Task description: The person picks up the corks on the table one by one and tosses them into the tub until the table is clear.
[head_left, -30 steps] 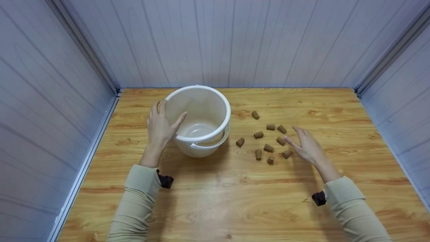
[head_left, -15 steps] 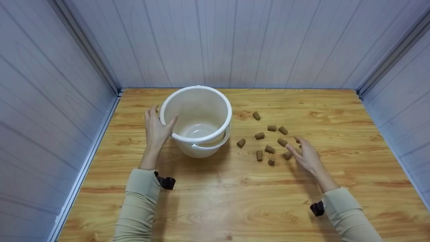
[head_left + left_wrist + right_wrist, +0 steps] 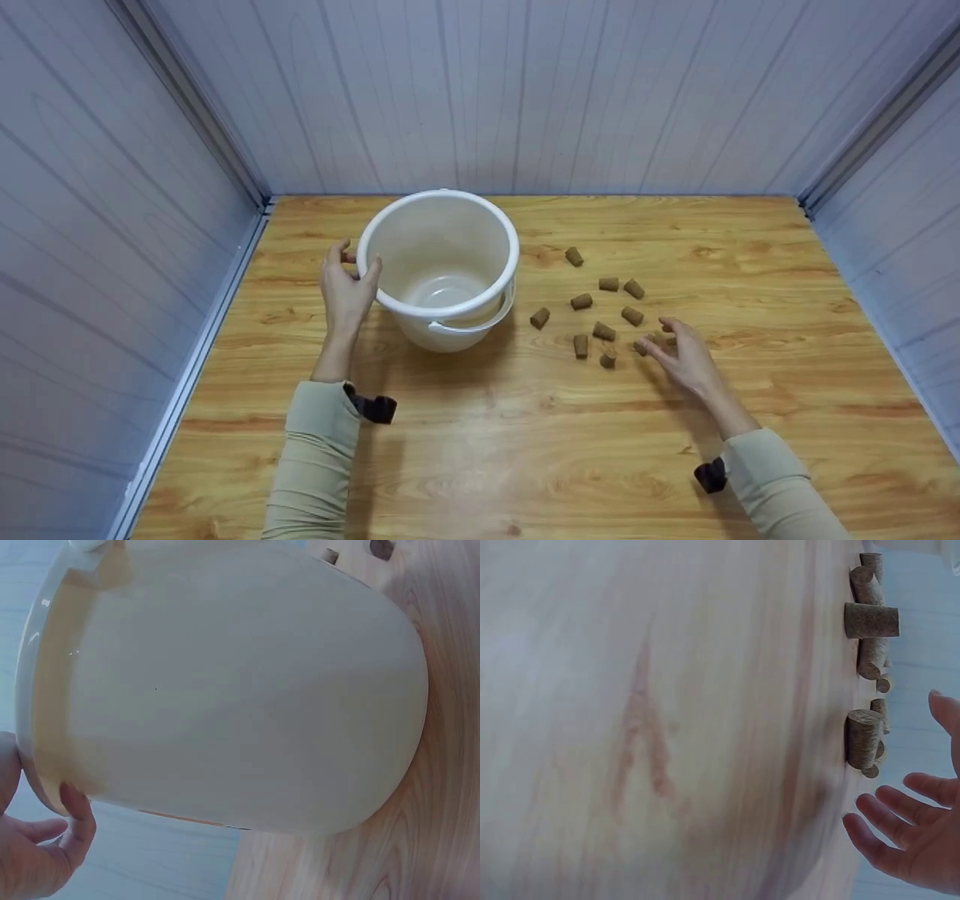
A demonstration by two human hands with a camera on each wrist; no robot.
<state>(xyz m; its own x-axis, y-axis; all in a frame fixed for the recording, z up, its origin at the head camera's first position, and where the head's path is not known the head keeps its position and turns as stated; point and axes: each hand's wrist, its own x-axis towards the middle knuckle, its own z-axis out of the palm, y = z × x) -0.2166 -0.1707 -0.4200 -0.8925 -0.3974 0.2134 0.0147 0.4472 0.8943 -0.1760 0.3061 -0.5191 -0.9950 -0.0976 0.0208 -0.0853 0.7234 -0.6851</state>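
A white plastic bucket (image 3: 439, 334) stands upright on the wooden table, its handle hanging at the front right. My left hand (image 3: 346, 300) grips the bucket's rim at the left, thumb at the top and fingers outside. The left wrist view shows a curled finger against the wall just under the rim. Several brown tapered corks lie scattered right of the bucket. Over the cork (image 3: 641, 347) at their right edge hovers my right hand (image 3: 688, 364), its thumb and fingers apart. In the right wrist view the spread fingers (image 3: 889, 825) hold nothing; an upright cork (image 3: 864, 739) is nearby.
Pale panel walls (image 3: 480, 97) enclose the wooden table (image 3: 510, 450) at the back and both sides. The farthest cork (image 3: 574, 256) lies toward the back. Each wrist carries a small black camera (image 3: 375, 409).
My left hand's thumb has drawn back from over the bucket's opening to its rim. My right hand has lowered toward the rightmost cork. The corks stay where they were.
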